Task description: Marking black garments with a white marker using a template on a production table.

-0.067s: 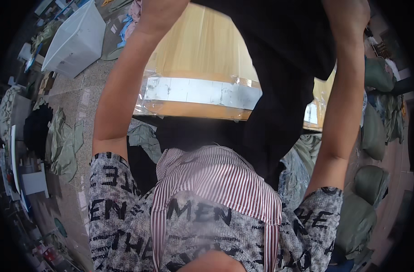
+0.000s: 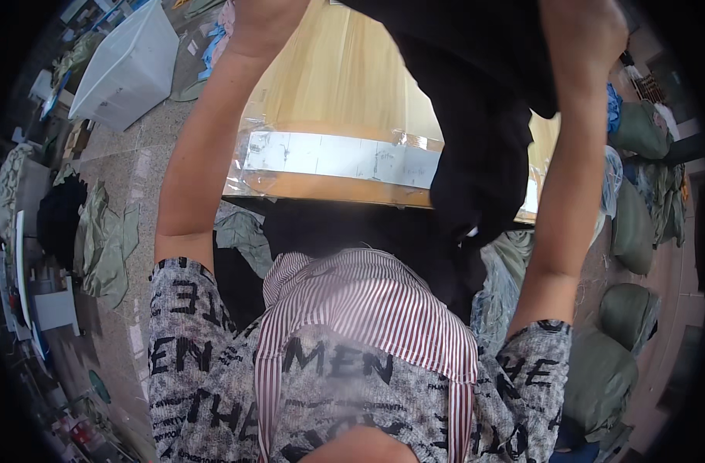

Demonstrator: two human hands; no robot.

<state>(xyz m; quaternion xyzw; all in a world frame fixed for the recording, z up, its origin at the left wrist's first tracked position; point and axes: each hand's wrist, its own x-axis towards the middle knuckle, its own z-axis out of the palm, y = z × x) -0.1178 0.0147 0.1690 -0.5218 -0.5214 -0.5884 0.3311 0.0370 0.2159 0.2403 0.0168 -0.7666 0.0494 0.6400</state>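
Far left, there's a big white rectangular plastic bin (image 2: 128, 73) on the speckled grey floor (image 2: 148, 174), with a heap of black fabric (image 2: 61, 220) and a crumpled grey-green cloth (image 2: 105, 243) lower down, just beside each other. Next over is the left hand (image 2: 269, 17), up past the left side of the wood-grain counter (image 2: 337, 77). Its fingers are cut off by the top of the view, so I honestly can't tell how far open it is or if it's got hold of anything.

The counter's near edge has a white paper strip with marked lines (image 2: 314, 154) running along it, under shiny clear tape. Below that edge you get the person's maroon-and-white striped fabric apron (image 2: 368, 297).

Then the main thing: a long, soft black cloth (image 2: 476, 85), coming down from the top of the view between the two arms and hanging in folds across the right part of the counter's near edge. The right hand (image 2: 588, 31) is right up against its upper right side, looks bent, but its fingertips are hidden, so can't tell how tight the grip is. Far right: stuffed dark green fabric bundles (image 2: 634, 239).
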